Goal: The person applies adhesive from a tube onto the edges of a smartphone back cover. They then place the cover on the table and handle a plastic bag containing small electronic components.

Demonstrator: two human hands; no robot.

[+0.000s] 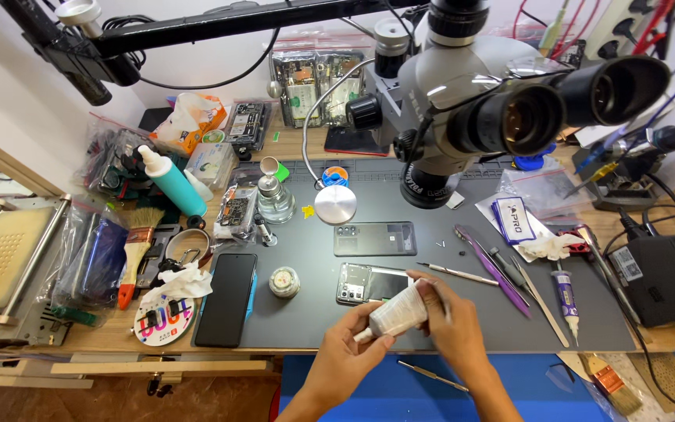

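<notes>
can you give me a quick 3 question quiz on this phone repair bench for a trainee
1. True or false: both hands hold the white tube.
2. What lies just left of the opened phone? A) small round jar B) a hammer C) a mug
3. Fill in: the paintbrush lies at the mat's ______ side.

Key: 1 true; 2 A; 3 left. The left hand pinches the tube's nozzle end while the right hand wraps its body, above the opened phone.
</notes>
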